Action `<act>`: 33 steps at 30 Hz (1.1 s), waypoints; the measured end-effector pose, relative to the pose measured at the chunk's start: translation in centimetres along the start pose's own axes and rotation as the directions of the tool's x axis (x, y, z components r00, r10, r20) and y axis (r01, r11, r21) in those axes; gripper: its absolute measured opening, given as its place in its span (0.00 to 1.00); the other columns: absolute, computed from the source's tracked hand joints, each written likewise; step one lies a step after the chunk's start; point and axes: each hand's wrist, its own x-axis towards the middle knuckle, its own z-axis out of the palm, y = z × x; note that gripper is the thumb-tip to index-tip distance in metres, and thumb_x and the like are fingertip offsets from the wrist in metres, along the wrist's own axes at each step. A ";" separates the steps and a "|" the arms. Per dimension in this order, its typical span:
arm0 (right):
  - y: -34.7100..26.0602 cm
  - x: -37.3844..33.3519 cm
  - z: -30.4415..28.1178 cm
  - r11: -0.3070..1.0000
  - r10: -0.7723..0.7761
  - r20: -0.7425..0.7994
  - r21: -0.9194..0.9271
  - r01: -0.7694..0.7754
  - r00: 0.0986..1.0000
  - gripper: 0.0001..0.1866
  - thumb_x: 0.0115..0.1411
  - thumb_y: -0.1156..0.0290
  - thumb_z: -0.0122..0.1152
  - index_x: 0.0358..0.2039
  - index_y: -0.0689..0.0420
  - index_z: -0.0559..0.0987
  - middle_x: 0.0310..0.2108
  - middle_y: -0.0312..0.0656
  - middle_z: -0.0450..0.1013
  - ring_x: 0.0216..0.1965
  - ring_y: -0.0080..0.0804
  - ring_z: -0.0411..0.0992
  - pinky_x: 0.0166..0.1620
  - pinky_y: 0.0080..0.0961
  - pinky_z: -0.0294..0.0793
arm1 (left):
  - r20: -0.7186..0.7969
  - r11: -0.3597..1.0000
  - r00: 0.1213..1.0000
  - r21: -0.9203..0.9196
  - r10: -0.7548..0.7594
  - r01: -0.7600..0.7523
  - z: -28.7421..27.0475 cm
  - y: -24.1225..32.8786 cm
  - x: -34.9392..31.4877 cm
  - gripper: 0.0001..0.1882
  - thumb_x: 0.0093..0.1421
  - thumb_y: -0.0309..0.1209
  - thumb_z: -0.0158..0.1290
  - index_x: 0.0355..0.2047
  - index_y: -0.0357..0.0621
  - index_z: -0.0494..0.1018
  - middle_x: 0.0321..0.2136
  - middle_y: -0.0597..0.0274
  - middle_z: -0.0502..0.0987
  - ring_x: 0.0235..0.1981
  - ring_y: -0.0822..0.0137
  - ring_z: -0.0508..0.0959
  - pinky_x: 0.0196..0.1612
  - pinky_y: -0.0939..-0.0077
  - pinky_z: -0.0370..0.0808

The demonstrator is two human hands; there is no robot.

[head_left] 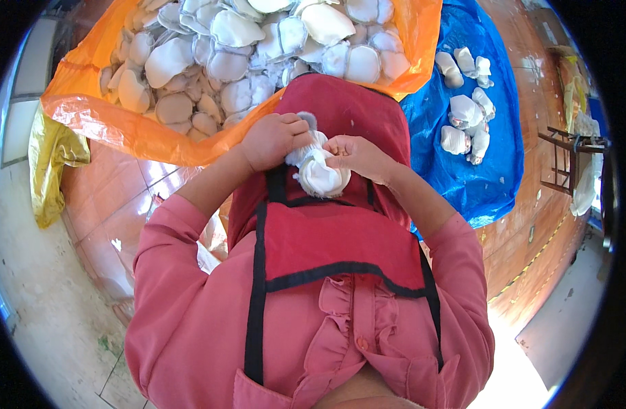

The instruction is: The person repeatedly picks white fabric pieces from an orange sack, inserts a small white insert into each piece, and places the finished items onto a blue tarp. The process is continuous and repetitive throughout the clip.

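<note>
Over my lap, on the red apron point(354, 109), is a small white plush piece point(324, 177) with a rounded lower end and a bit of grey at its top. My left hand point(275, 141) is closed on its upper left side, fingers curled over it. With thumb and fingertips pressed together, my right hand point(361, 155) pinches the white cloth on its upper right side. Part of the piece is hidden under my fingers, and I cannot make out what lies inside its folds.
Ahead of my knees, an orange plastic sack point(122, 129) lies open, heaped with white padded fabric pieces point(234, 28). On the right, a blue plastic sheet point(429, 157) bears several white wrapped bundles point(465, 111). A yellow bag point(47, 170) is at left; a wooden stool point(565, 160) stands far right.
</note>
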 end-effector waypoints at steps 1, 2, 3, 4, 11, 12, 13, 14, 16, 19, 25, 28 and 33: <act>0.1 0.2 -0.2 0.998 -0.012 -0.004 -0.062 0.012 1.000 0.13 0.58 0.69 0.64 0.41 0.60 0.75 0.36 0.32 0.73 0.36 0.19 0.70 0.42 0.19 0.71 | 0.019 1.000 1.000 -0.010 -0.023 0.023 -0.3 0.1 0.3 0.10 0.47 0.29 0.54 0.33 0.50 0.73 0.32 0.66 0.72 0.39 0.60 0.76 0.39 0.66 0.75; 0.2 0.4 -0.3 0.992 -0.024 -0.008 -0.123 0.023 1.000 0.13 0.57 0.69 0.65 0.41 0.60 0.75 0.36 0.33 0.73 0.36 0.19 0.70 0.41 0.19 0.71 | 0.038 0.999 0.998 -0.021 -0.045 0.046 -0.5 0.2 0.6 0.10 0.47 0.29 0.55 0.33 0.49 0.73 0.33 0.65 0.73 0.39 0.59 0.76 0.39 0.66 0.75; 0.2 0.6 -0.2 0.986 -0.017 -0.041 -0.167 0.010 0.999 0.13 0.56 0.70 0.65 0.40 0.60 0.75 0.36 0.33 0.72 0.35 0.19 0.69 0.41 0.19 0.70 | 0.046 0.996 0.996 -0.040 -0.071 0.073 -0.6 0.2 0.8 0.11 0.46 0.28 0.55 0.33 0.48 0.73 0.33 0.64 0.73 0.39 0.58 0.76 0.40 0.65 0.75; 0.1 0.8 -0.1 0.978 -0.012 -0.072 -0.211 -0.003 0.997 0.13 0.56 0.70 0.65 0.40 0.60 0.75 0.35 0.32 0.72 0.35 0.19 0.69 0.40 0.19 0.70 | 0.055 0.993 0.993 -0.058 -0.100 0.103 -0.6 0.2 0.9 0.12 0.46 0.27 0.56 0.33 0.48 0.73 0.34 0.63 0.73 0.40 0.57 0.76 0.40 0.64 0.75; 0.2 0.8 0.3 0.768 -0.179 -0.275 -0.639 -0.040 0.945 0.11 0.54 0.71 0.64 0.36 0.58 0.74 0.31 0.33 0.70 0.35 0.17 0.67 0.38 0.17 0.68 | 0.150 0.891 0.952 -0.337 -0.268 0.304 -0.2 -1.4 1.5 0.12 0.43 0.23 0.57 0.31 0.46 0.70 0.33 0.59 0.73 0.39 0.52 0.75 0.39 0.59 0.72; 0.3 1.0 0.1 0.796 -0.222 -0.273 -0.605 0.012 0.936 0.10 0.54 0.71 0.64 0.35 0.58 0.74 0.30 0.34 0.70 0.34 0.19 0.68 0.38 0.19 0.69 | 0.163 0.887 0.947 -0.336 -0.277 0.317 -0.1 -1.5 1.4 0.12 0.43 0.23 0.57 0.30 0.46 0.70 0.33 0.59 0.73 0.38 0.52 0.75 0.38 0.59 0.71; 0.5 1.3 -0.1 0.821 -0.265 -0.277 -0.567 0.066 0.924 0.10 0.54 0.71 0.63 0.35 0.58 0.73 0.29 0.35 0.71 0.33 0.20 0.69 0.37 0.20 0.70 | 0.178 0.883 0.943 -0.335 -0.283 0.328 -0.6 -1.3 1.5 0.11 0.44 0.23 0.56 0.30 0.45 0.69 0.32 0.59 0.72 0.38 0.52 0.75 0.38 0.59 0.70; 0.6 1.5 -0.2 0.841 -0.307 -0.282 -0.528 0.120 0.909 0.10 0.53 0.70 0.63 0.34 0.58 0.73 0.27 0.36 0.71 0.32 0.21 0.70 0.36 0.22 0.71 | 0.192 0.880 0.938 -0.333 -0.289 0.340 -1.0 -1.2 1.6 0.11 0.44 0.23 0.56 0.29 0.45 0.69 0.31 0.59 0.72 0.38 0.52 0.75 0.38 0.60 0.70; 0.6 1.3 -0.3 0.932 -0.248 -0.243 -0.323 0.163 0.938 0.11 0.54 0.71 0.62 0.36 0.59 0.73 0.28 0.38 0.72 0.33 0.23 0.71 0.38 0.23 0.72 | 0.197 0.880 0.938 -0.335 -0.284 0.337 -1.3 -0.9 1.7 0.11 0.44 0.23 0.56 0.29 0.45 0.69 0.30 0.59 0.72 0.37 0.52 0.74 0.39 0.60 0.70; 0.1 1.2 -0.3 0.890 -0.253 -0.162 -0.425 0.164 0.954 0.12 0.55 0.71 0.61 0.38 0.60 0.74 0.31 0.41 0.75 0.35 0.27 0.74 0.40 0.27 0.74 | 0.226 0.878 0.928 -0.319 -0.295 0.357 -1.6 -0.7 1.7 0.10 0.45 0.24 0.55 0.29 0.46 0.69 0.30 0.59 0.72 0.37 0.52 0.74 0.39 0.60 0.69; -1.9 1.2 -1.2 0.647 -0.121 -0.039 -0.761 0.049 0.992 0.14 0.59 0.67 0.60 0.43 0.61 0.75 0.35 0.44 0.76 0.40 0.32 0.74 0.45 0.28 0.73 | 0.243 0.907 0.930 -0.254 -0.276 0.335 -1.4 -0.5 2.4 0.08 0.45 0.23 0.53 0.28 0.47 0.72 0.31 0.59 0.73 0.37 0.52 0.76 0.38 0.57 0.71; -2.0 0.8 -1.9 0.650 -0.040 0.003 -0.760 0.028 0.999 0.16 0.56 0.66 0.60 0.42 0.61 0.75 0.35 0.43 0.76 0.39 0.31 0.73 0.44 0.28 0.72 | 0.302 0.925 0.912 -0.174 -0.278 0.339 -1.3 0.1 3.5 0.10 0.45 0.24 0.53 0.30 0.49 0.75 0.32 0.59 0.75 0.38 0.53 0.77 0.39 0.57 0.73; -1.0 0.0 -1.7 0.916 -0.007 -0.017 -0.401 0.000 1.000 0.19 0.57 0.60 0.63 0.42 0.61 0.76 0.37 0.40 0.75 0.39 0.28 0.71 0.44 0.26 0.71 | 0.372 0.917 0.853 -0.007 -0.367 0.398 -1.8 1.4 4.3 0.11 0.47 0.27 0.54 0.33 0.48 0.77 0.33 0.59 0.77 0.39 0.54 0.78 0.40 0.57 0.75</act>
